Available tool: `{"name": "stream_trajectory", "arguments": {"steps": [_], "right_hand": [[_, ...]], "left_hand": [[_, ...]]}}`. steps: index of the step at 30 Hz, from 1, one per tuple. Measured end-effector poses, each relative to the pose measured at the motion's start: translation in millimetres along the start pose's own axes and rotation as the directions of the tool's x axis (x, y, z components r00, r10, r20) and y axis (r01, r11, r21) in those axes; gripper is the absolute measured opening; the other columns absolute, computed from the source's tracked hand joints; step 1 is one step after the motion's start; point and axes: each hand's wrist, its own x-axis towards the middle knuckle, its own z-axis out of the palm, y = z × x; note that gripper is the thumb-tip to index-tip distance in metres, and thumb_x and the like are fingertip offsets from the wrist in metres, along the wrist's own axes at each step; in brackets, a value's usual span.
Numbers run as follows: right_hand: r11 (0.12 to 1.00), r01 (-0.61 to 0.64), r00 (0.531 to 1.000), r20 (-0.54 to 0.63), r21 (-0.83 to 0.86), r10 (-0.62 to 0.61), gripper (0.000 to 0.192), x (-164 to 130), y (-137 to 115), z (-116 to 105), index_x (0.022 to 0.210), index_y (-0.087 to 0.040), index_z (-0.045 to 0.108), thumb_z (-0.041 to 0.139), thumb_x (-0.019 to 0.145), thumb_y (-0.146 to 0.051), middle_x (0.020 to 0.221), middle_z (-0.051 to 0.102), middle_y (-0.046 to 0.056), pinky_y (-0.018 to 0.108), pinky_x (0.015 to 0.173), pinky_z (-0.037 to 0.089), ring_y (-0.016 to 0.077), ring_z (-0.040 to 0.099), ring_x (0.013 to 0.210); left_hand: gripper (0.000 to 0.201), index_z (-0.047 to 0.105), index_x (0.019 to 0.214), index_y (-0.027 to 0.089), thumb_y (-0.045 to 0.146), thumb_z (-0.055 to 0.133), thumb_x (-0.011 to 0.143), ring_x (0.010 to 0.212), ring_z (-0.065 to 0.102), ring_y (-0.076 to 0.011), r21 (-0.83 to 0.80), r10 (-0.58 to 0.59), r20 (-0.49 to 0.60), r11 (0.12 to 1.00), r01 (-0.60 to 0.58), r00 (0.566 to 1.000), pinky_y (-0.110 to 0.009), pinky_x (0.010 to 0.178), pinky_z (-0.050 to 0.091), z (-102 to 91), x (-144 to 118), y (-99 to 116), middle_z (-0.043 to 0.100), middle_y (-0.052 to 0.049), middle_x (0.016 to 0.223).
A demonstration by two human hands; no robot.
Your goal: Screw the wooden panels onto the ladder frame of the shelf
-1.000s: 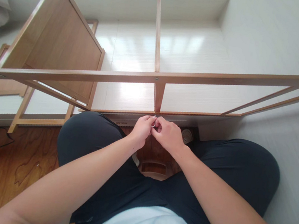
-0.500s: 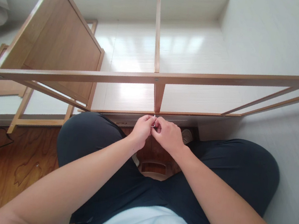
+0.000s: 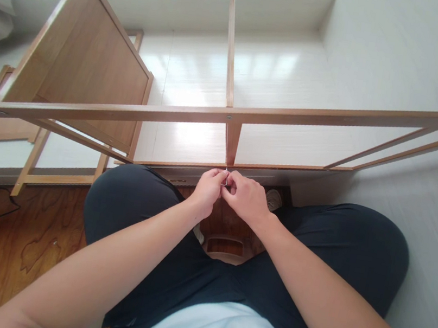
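Both hands are closed together around a small bent metal hex key (image 3: 225, 183), at the lower rail of a wooden frame (image 3: 160, 116). My left hand (image 3: 208, 189) pinches it from the left. From the right, the curled fingers of my right hand (image 3: 248, 194) press on it, hiding part of it. Its upper end points at the foot of the middle upright (image 3: 232, 143), where the upright meets the lower rail. Whether the tip is seated in a screw is too small to tell. A round screw head (image 3: 229, 116) shows on the top rail.
A wooden panel (image 3: 93, 66) stands tilted at the left, beside a smaller framed panel (image 3: 6, 127). The frame rests on a pale ledge (image 3: 290, 76) below a window. Between my knees, part of a stool (image 3: 227, 246) shows above the wood floor (image 3: 43, 236).
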Motion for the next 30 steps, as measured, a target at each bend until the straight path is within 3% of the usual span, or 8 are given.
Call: {"name": "stream_trajectory", "arguments": {"steps": [15,30], "right_hand": [[0.996,-0.035,0.999,0.031,0.081,0.033,0.016,-0.3,1.1,-0.8,0.092,-0.025,0.064,0.055,0.093,-0.038,0.078,0.073,0.001,0.028,0.061,0.03,0.0203,0.066,0.071],[0.912,-0.092,0.989,0.146,0.399,0.036,0.021,4.1,10.3,1.9,0.087,-0.023,0.062,0.042,0.096,-0.024,0.081,0.071,0.002,0.027,0.072,0.041,0.0178,0.063,0.072]], "left_hand": [[0.015,0.06,0.074,0.016,0.029,0.065,0.08,0.057,0.052,-0.0099,0.019,-0.051,-0.014,0.999,0.051,0.999,-0.022,0.054,0.037,0.3,-0.8,3.9,0.057,0.0,0.068],[0.023,0.054,0.07,0.017,0.033,0.067,0.08,0.055,0.043,-0.0069,0.081,-0.069,-0.058,0.994,0.073,0.996,-0.02,0.048,0.029,-1.7,1.0,2.5,0.05,0.003,0.068]]}}
